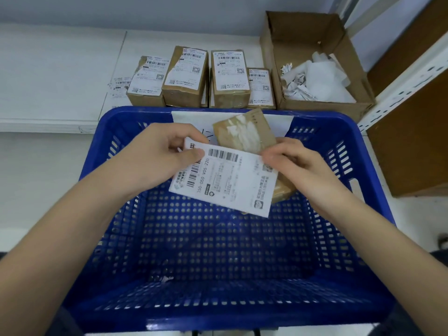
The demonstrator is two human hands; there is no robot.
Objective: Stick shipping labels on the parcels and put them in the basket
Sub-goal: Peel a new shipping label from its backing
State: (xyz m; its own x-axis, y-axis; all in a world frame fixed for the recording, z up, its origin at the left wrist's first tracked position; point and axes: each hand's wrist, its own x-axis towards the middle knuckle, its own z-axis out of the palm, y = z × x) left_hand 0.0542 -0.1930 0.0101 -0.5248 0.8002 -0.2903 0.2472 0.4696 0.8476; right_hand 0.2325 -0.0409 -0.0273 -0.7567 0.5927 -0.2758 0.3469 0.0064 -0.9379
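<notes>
White shipping label [224, 180] is pinched at its top corners by the left hand [155, 157] and right hand [294, 161] (the right also grips a brown parcel [244, 132]) above the blue basket [218, 251].

Your white table [60, 69] carries four labelled parcels [186, 76] in a row, an open cardboard box [312, 64] beside them, and the blue basket [218, 263].

You're at a parcel packing/shipping stn. Evidence: a row of labelled cardboard parcels [194, 78] on a white bench [60, 76], w/ an open carton of peeled label backing scraps [312, 69]. Also a blue plastic basket [126, 132] and slotted-steel shelving [400, 83] at right.
</notes>
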